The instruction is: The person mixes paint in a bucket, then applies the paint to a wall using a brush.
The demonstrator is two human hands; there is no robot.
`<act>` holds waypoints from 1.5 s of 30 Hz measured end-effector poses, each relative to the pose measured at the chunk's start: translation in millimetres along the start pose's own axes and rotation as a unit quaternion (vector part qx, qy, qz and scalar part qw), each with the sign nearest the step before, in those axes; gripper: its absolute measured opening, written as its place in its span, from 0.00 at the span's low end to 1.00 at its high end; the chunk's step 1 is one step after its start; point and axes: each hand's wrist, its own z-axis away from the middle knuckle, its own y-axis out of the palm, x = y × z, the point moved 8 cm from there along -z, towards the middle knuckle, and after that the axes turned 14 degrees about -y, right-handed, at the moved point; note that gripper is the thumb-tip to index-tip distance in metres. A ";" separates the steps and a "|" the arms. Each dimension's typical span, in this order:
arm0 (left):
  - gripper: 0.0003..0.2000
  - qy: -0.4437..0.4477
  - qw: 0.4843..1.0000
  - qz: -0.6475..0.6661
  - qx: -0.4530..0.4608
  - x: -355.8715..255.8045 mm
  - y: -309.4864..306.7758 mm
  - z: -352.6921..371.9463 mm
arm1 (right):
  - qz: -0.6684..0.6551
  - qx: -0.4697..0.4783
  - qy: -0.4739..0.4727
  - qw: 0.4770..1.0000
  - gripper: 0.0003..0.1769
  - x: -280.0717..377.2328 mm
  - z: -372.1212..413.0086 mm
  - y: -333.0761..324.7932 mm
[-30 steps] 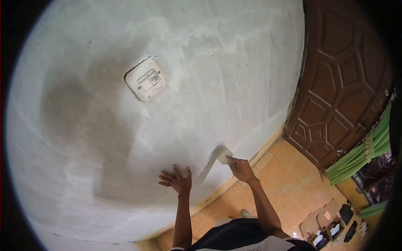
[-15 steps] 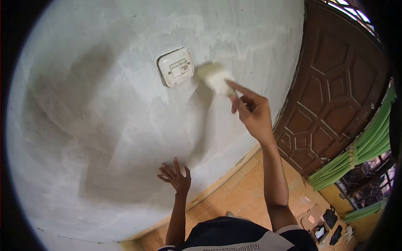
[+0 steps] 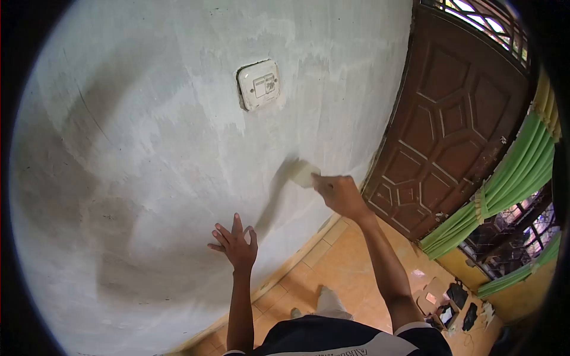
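Observation:
My right hand (image 3: 339,194) is closed around the handle of a wide, pale paintbrush (image 3: 304,173). The brush head meets the patchy grey-white wall (image 3: 196,148), low and to the right of a white switch plate (image 3: 259,85). My left hand (image 3: 237,246) has its fingers spread at the wall, lower and to the left of the brush, with nothing in it. The switch plate sits slightly tilted in this view, with a dark gap along its left edge.
A brown panelled door (image 3: 451,118) stands to the right, beside a tied green curtain (image 3: 504,172) and a barred window. Below are orange floor tiles (image 3: 350,255). An open cardboard box (image 3: 432,296) with dark items lies at lower right.
My right hand has swept the brush down the wall, from beside the switch plate to well below it. My left hand stays spread; the view has shifted slightly.

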 end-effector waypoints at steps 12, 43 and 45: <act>0.35 -0.054 0.995 -0.003 0.084 12.9 21.9 10.8 | 0.031 -0.207 -0.105 0.972 0.21 72.0 -85.7 -94.9; 0.36 -0.038 0.996 -0.050 0.062 11.7 27.9 14.5 | 0.067 -0.035 -0.130 0.989 0.28 36.1 -60.0 -25.4; 0.36 -0.032 0.997 -0.049 0.052 9.7 25.6 12.6 | 0.073 0.033 -0.101 0.992 0.27 24.1 -37.7 -5.8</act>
